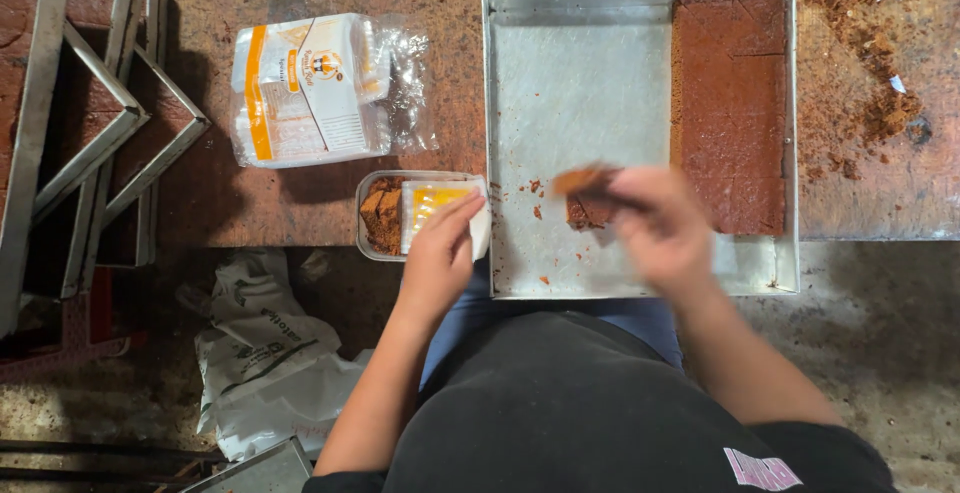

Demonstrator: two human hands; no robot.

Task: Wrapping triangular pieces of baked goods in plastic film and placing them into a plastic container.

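Right hand (pixel 660 228), blurred, sits nearest the lens over the tray's (pixel 580 93) near edge, grip pinched on a thin brown slice (pixel 580 179) that sticks out to its left, roughly level. Just under it a small brown chunk (pixel 590 213) lies on the tray floor. Slice lies just right of the left hand (pixel 440 253), which is the nearer hand to the small tin (pixel 385 215); its fingers are closed on a clear yellow-printed wrapper (pixel 440 203) held at the tin's right end, cake pieces already inside the tin. Big brown slab (pixel 730 103) fills the tray's right side, long axis running away from the person. Stack of wrappers (pixel 310 88) lies beyond the tin on the surface (pixel 200 203); empty metal frames (pixel 90 123) far left.
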